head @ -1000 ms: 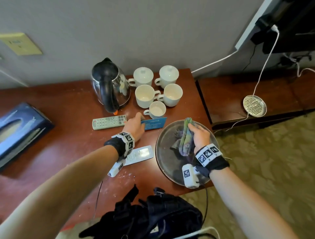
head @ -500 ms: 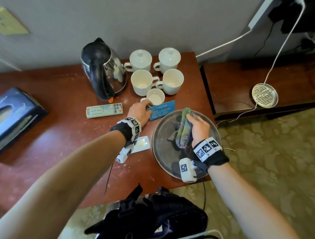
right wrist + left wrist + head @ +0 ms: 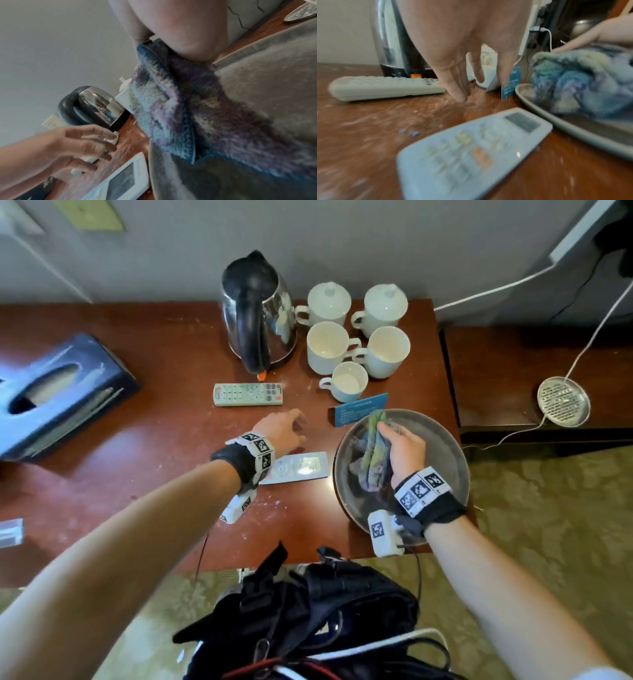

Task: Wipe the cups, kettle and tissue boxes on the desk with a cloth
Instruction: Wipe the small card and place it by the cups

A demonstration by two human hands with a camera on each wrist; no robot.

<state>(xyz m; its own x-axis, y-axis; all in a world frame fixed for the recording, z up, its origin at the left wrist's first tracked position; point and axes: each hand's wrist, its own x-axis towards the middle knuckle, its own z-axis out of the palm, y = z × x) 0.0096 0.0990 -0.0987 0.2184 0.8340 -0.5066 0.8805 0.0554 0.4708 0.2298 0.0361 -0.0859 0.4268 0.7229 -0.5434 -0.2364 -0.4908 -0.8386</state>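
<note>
Cloth (image 3: 373,453) bunched lengthwise under right hand (image 3: 404,448)

Looks like hotel room. Red-brown desk (image 3: 154,412) against plain grey wall holds guest tea set: steel kettle (image 3: 258,313), five white cups (image 3: 359,337), two lidded. Blue card (image 3: 359,413) stands beside them. Two remotes (image 3: 247,394), dark tissue box (image 3: 58,395). Patterned olive carpet (image 3: 555,542). Lower dark shelf (image 3: 507,378) at right, cables running up wall.
</note>
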